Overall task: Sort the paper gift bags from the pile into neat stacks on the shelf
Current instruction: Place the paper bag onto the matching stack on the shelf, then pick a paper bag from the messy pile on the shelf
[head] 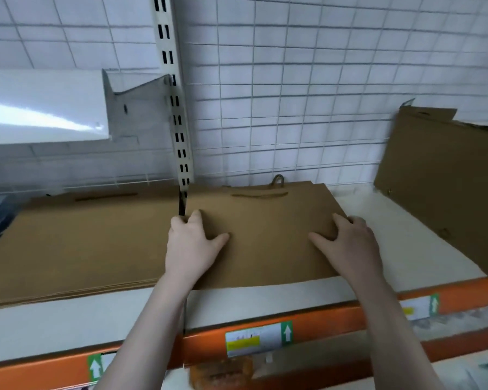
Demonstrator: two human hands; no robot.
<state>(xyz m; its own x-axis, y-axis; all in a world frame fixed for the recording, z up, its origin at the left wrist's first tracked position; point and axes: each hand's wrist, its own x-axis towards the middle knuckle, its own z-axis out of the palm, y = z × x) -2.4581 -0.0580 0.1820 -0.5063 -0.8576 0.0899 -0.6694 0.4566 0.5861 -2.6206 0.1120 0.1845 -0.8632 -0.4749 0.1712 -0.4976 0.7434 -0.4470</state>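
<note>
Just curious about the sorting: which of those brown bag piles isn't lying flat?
The far-right brown bags: they lean tilted against the wire grid wall, unlike the flat stacks.

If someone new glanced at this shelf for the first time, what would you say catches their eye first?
Probably the two bare hands in the middle: the left hand and right hand press on the side edges of a flat brown paper gift bag topping a stack on the white shelf. Left of it lies a wider stack of flat brown paper bags. At the front runs the bright orange shelf edge with its labels.
</note>
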